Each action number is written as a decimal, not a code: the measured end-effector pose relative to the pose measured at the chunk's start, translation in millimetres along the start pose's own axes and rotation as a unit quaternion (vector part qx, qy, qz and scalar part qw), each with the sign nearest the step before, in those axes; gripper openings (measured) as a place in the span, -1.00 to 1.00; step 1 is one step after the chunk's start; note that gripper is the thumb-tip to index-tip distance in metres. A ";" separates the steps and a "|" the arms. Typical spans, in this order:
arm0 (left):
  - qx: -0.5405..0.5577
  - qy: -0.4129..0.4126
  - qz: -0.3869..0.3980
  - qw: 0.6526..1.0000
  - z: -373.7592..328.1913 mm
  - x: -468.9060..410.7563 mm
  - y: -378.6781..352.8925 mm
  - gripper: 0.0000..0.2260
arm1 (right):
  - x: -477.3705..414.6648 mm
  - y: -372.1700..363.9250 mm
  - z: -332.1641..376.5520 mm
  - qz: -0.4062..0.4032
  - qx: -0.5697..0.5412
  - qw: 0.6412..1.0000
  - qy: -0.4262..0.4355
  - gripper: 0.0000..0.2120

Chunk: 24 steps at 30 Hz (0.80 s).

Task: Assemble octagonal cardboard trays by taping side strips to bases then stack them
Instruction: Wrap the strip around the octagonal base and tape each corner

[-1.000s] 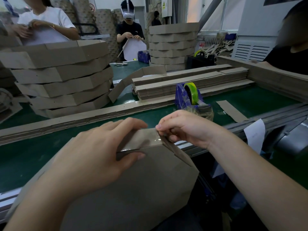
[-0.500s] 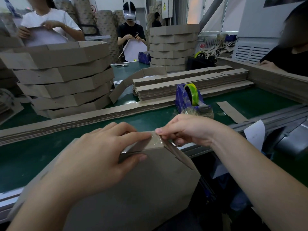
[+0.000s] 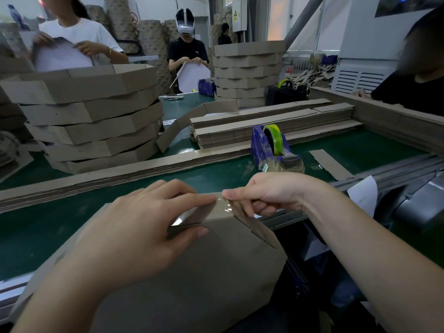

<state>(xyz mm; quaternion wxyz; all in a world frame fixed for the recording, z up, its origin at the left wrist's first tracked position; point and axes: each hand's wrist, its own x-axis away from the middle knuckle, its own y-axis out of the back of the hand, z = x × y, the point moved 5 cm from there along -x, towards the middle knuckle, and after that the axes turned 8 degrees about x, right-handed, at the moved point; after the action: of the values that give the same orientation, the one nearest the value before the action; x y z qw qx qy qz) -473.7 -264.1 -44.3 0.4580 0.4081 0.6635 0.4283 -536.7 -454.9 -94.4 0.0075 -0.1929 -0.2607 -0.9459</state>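
A worker's left hand [image 3: 134,231] pinched a side strip [image 3: 216,210] against the cardboard base [image 3: 192,284] at the green tabletop's [image 3: 216,174] near edge, while the right hand's [image 3: 266,193] grip clamped the strip's taped corner fold. A blue tape dispenser [image 3: 271,145] stood just behind; stacked trays [image 3: 96,116] rose at left.

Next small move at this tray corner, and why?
Likely rub the clear tape flat over the corner with the right hand: it looks wrinkled and glossy there, while the left hand holds the side strip at the base.
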 end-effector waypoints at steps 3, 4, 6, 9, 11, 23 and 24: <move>0.019 0.001 0.000 1.000 5.4 4.3 2.2 -0.53 | -3.8 -3.5 -8.7 -0.015 0.035 0.999 -0.014 -0.44; 0.024 0.002 -0.001 1.000 6.6 5.1 2.8 -0.53 | -4.2 -3.5 -9.5 -0.022 0.035 0.999 -0.012 -0.46; 0.025 0.010 -0.005 1.000 10.1 6.4 4.4 -0.52 | -2.0 -1.1 -8.7 -0.037 0.018 0.999 0.003 -0.59; 0.038 0.026 -0.017 0.999 17.7 9.3 8.4 -0.51 | 1.8 7.1 -1.9 -0.123 -0.007 0.991 0.056 -0.92; 0.048 0.027 -0.022 0.998 19.3 10.5 10.3 -0.52 | 3.3 2.6 12.0 -0.200 -0.022 0.973 0.114 -0.85; 0.000 0.078 -0.045 0.996 16.8 11.9 13.9 -0.55 | -5.3 -44.8 45.2 -0.178 0.047 0.957 0.224 -0.50; -0.010 0.085 -0.038 0.996 19.6 14.9 16.0 -0.51 | -1.6 -46.9 44.0 -0.173 0.104 0.952 0.230 -0.41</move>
<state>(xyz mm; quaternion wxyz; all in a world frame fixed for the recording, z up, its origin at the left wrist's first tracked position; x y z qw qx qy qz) -456.3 -241.6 -37.3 0.4198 0.3397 0.7108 0.4507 -524.7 -392.7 -83.3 -0.0762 0.0799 -0.3782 -0.9191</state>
